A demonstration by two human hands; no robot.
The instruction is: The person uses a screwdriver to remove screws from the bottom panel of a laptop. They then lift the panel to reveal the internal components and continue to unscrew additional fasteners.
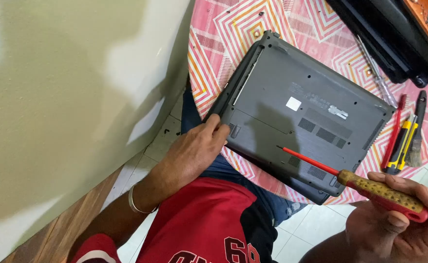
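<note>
- a dark grey laptop (301, 117) lies upside down, base panel up, on a round table under a pink, orange and white zigzag tablecloth (233, 29); one corner of it overhangs the table edge toward the person.
- the left hand (194, 151) rests on the near left corner of the laptop, fingers curled over the edge and pressed against it, thumb lying on the base panel; a thin metal bangle (136, 202) sits on that wrist.
- the right hand (399, 219) is closed around the mottled yellow-and-red handle of a screwdriver (350, 178), thumb along the handle.
- the screwdriver's red shaft stretches out over the base panel, its tip close to the middle of the panel near the vent slots; whether the tip touches the surface cannot be told.
- on the tablecloth just right of the laptop lie a red-handled tool (394, 131), a yellow-and-black tool (403, 146) and a small brush (417, 131), side by side.
- a slim metal screwdriver (375, 73) lies beyond the laptop's far right corner.
- a black device (394, 39) sits at the top right of the table.
- the person wears a red and black shirt (199, 224).
</note>
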